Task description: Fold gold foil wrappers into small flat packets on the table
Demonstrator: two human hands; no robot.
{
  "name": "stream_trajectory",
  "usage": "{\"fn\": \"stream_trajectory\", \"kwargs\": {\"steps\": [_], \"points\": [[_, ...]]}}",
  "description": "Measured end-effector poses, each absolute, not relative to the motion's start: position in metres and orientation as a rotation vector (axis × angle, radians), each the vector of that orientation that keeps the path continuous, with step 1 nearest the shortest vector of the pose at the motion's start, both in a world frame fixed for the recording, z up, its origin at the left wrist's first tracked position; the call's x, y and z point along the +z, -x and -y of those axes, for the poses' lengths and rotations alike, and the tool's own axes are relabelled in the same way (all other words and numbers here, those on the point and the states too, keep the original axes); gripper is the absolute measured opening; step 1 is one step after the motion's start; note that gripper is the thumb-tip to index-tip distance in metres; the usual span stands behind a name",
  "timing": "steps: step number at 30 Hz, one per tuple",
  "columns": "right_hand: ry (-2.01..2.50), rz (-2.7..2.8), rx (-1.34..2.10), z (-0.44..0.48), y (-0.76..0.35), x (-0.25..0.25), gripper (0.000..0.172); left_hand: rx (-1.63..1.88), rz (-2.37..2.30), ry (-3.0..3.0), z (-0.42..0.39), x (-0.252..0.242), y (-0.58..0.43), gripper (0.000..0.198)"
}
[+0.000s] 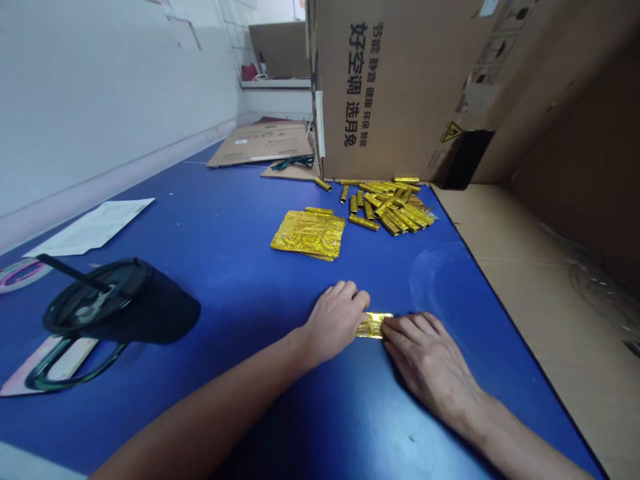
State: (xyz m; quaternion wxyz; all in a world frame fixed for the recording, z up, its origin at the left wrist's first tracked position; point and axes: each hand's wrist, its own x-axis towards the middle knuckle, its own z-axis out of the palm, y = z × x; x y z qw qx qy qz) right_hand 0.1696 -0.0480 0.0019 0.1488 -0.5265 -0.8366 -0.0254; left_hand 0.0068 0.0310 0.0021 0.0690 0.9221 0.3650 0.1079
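A folded strip of gold foil paper (373,325) lies on the blue table between my hands. Curled fingers of my left hand (337,320) grip its left end, with the fingertips partly hidden. At the other end, my right hand (430,357) has its fingers closed together on the paper, covering that edge. Beyond them sits a flat stack of gold foil sheets (307,235). To its right is a loose heap of rolled gold foil tubes (395,207), several of them scattered around its edges.
A dark lidded mug with a straw (160,307) stands at left, near a white paper sheet (95,227) and a tape roll (23,273). A large cardboard box (400,87) rises behind the tubes. Flattened cardboard (265,143) lies at the back.
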Motion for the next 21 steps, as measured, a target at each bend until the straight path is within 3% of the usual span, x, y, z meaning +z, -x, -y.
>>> {"fn": "stream_trajectory", "kwargs": {"steps": [14,21], "points": [[1.589,2.474,-0.226,0.05,-0.168,-0.003,0.032,0.181,-0.94,-3.075,-0.014,0.001,0.0,0.014],[1.626,2.489,-0.264,0.049,-0.167,-0.009,0.034,0.385,-0.929,-3.088,0.004,-0.009,0.002,0.019]]}}
